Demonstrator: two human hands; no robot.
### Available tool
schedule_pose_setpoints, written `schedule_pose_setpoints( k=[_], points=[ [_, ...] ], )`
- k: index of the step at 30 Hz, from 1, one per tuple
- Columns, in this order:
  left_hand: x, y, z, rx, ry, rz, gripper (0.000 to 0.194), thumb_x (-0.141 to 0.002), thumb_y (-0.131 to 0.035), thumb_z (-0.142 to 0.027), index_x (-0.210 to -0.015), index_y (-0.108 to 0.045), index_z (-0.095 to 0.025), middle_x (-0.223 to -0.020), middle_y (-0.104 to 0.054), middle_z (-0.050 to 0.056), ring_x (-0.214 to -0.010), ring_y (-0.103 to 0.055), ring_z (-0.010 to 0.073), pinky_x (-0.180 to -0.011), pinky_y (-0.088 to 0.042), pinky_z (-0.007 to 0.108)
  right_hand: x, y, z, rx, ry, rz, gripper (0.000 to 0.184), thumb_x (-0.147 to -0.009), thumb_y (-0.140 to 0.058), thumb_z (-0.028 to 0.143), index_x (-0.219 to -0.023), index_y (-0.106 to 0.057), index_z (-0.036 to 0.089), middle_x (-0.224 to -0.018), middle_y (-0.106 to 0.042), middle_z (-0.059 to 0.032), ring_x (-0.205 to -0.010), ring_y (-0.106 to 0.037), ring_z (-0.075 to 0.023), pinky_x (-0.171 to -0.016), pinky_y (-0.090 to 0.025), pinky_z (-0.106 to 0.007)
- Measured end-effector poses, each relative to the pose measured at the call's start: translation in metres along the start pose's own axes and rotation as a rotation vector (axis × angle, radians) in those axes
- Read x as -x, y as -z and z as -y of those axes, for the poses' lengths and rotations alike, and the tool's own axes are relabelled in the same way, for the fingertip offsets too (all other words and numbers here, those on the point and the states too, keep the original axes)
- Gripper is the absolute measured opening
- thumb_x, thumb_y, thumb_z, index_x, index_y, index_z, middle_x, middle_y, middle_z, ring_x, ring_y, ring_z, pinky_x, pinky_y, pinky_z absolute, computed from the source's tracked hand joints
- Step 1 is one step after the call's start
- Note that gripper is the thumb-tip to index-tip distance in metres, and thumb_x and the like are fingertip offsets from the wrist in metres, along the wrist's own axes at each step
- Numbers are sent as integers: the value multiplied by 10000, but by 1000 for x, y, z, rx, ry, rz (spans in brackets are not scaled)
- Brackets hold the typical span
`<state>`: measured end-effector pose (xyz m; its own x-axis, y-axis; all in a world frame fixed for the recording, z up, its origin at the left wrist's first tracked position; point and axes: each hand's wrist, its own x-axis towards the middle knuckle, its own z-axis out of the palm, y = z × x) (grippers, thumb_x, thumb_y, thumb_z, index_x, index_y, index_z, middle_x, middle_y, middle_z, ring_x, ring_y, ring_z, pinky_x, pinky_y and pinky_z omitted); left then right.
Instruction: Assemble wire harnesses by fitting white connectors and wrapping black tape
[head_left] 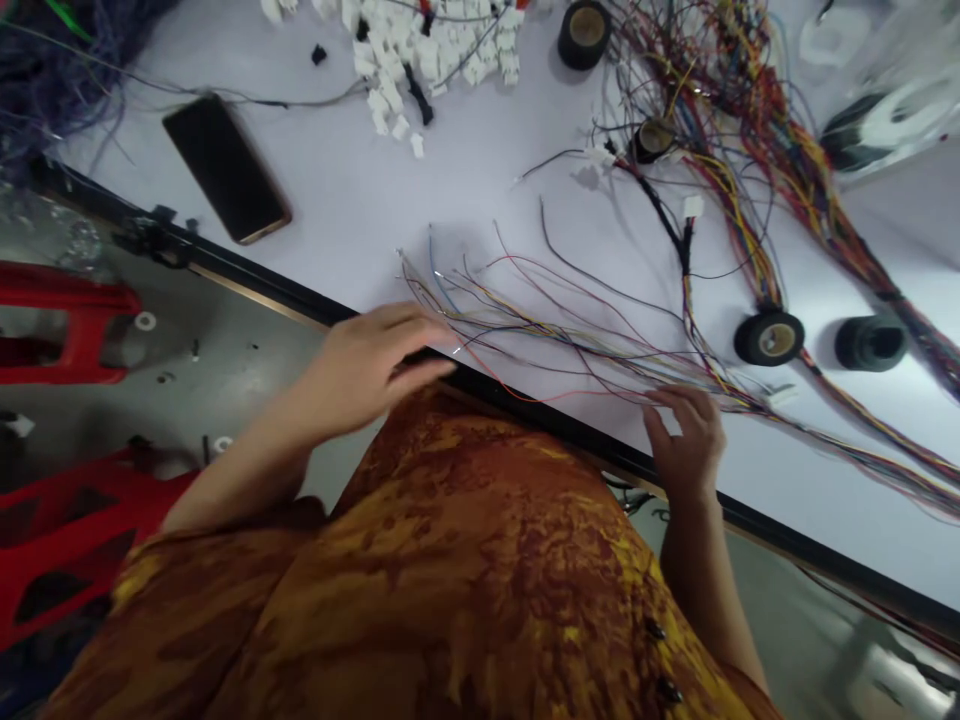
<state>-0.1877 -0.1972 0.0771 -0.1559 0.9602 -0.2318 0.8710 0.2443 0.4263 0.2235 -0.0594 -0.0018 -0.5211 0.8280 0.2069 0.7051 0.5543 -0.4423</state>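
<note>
**Counter** (337,170): white top with a black edge strip running diagonally across my view; grey floor beyond it.

**Garment** (420,590): my orange-brown patterned top, filling the bottom of the view.

**Red plastic stools** (67,330): two on the floor at left, both cut off by the frame.

**Multicoloured wire harness** (757,170): large tangle at upper right, running out of view.

**Dark phone** (225,168): lying on the counter at upper left.

**Black tape rolls** (769,338): several, scattered along the far side.

**White plastic connectors** (435,60): a heap at the top edge, partly cut off.

**Loose thin wires** (570,335): a fanned spread on the counter, between and just beyond my hands. They look light, limp and prone to tangling, so I would gather them where they narrow near my right hand, not strand by strand.

**Left hand** (367,370): at the counter edge, fingers held close together and slightly curved, holding nothing, their tips just beside the wires.

**Right hand** (686,440): on the wires, fingers curled downward. I cannot tell whether they pinch any strands.

**Hard to make out:** the strands beneath my right hand, and the finest wire ends.
</note>
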Motion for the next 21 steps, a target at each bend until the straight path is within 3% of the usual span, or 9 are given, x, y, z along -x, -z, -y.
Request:
schedule_pose_setpoints(
  k=[5,8,11,15,21],
  points=[
    [-19,-25,39,-395,-111,118,265,-1001,-405,-319,-997,-631,-181,-1124,-652,122,-1081,-580,297,-939,-469,458,-1,-3,24,81,63,238,238,-939,-589,329,-1116,-714,232,-1038,-694,-90,-974,-617,-259,-885,-489,-442],
    [-18,-31,60,-460,-160,156,242,-1009,-375,-299,-944,-571,-173,-1024,-654,112,-992,-582,267,-907,-469,419,-4,-6,35,107,52,293,250,-945,-569,319,-1134,-710,235,-1047,-691,-91,-975,-604,-254,-890,-475,-429],
    [-13,-27,70,-382,-129,143,226,-995,-348,-281,-903,-537,-200,-919,-664,83,-893,-602,249,-876,-466,394,-6,-7,43,110,42,325,266,-957,-549,306,-1163,-696,225,-1069,-689,-96,-1002,-593,-253,-904,-461,-417],
    [4,-6,75,-141,-21,135,212,-967,-392,-365,-910,-554,-242,-891,-668,15,-784,-611,198,-762,-453,317,-6,-12,55,97,62,333,232,-968,-537,284,-1118,-703,223,-1085,-689,-93,-1017,-588,-253,-907,-449,-404],
    [20,9,81,97,18,274,216,-933,-484,-446,-935,-633,-289,-824,-699,-64,-709,-605,146,-685,-431,246,-21,-27,74,98,-33,316,305,-946,-541,253,-1225,-646,191,-1115,-639,-129,-1026,-562,-280,-888,-447,-416]
  ],
)
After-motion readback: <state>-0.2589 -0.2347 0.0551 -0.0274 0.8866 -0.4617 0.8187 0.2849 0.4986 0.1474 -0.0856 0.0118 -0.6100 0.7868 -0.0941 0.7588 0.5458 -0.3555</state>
